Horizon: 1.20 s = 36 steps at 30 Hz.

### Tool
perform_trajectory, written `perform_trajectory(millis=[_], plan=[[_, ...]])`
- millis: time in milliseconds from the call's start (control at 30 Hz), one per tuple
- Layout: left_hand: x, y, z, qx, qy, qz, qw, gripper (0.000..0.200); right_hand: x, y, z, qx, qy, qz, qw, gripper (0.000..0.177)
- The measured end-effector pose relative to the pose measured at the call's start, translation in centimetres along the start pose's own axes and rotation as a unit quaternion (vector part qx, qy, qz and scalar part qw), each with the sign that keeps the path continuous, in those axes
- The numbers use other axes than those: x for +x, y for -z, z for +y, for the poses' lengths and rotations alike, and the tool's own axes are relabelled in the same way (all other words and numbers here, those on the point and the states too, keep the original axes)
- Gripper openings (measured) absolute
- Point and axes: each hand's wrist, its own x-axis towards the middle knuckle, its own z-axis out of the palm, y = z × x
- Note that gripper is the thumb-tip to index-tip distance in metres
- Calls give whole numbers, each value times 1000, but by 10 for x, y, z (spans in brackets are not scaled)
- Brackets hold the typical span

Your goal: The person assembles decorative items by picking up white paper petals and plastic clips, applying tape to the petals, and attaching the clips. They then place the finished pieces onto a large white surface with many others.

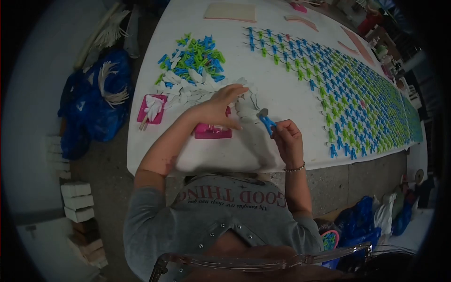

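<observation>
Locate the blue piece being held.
Head view, centre: the blue piece is pinched in the right hand, just right of the left hand and a pink tray.

The white table (282, 101) carries all parts. Beyond the left hand (220, 107) lies a loose heap of clips (196, 56), blue and green, with white pieces (185, 88) on its near side. A pink tray (152, 109) lies outboard of the left hand, and a second pink tray (212, 131) beneath it. Beyond and outboard of the right hand (287, 140), rows of clips (350, 94) cover the surface. Beige boards (230, 11) lie at the far end.
</observation>
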Motion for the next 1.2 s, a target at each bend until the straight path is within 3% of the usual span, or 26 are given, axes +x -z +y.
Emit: perform_trajectory(millis=[33,67,100,133,200,233,367,433,567,633,867,967,1033,1167,1200], plan=[[18,0,-13,-1,24,-48,999,111,-1,5,-4,-2,8,12,1000,8],[33,-6,-20,-4,10,-56,998,111,1,10,-9,-110,78,67,989,8],[49,-11,-23,114,6,-94,989,110,3,16,-14,-217,146,124,957,8],[64,-19,-25,233,0,-127,964,109,7,26,-15,-220,155,139,953,8],[84,-32,-24,264,-45,-173,948,107,21,52,-7,-394,233,211,863,6],[91,-38,-24,295,-70,-215,928,105,28,63,-4,-427,242,234,840,7],[102,-51,-49,316,-131,-223,913,88,65,102,7,-458,270,294,794,8],[99,-46,-67,274,-142,-194,931,64,83,120,4,-520,252,323,749,8],[86,-32,-91,190,-192,-119,955,44,111,130,-15,-549,240,353,719,6],[77,-18,-82,166,-138,-126,968,33,122,140,-16,-577,244,364,689,6],[49,12,-76,202,-61,-110,971,23,134,154,-16,-582,243,382,676,6],[29,29,-73,157,-60,-50,985,24,133,154,-16,-584,249,385,670,6],[12,40,-65,128,-4,-7,992,22,133,153,-17,-576,248,395,671,6],[-32,50,-75,100,26,64,993,22,134,154,-17,-586,223,389,675,8],[-45,51,-77,86,50,87,991,21,132,151,-16,-590,248,403,654,10]])
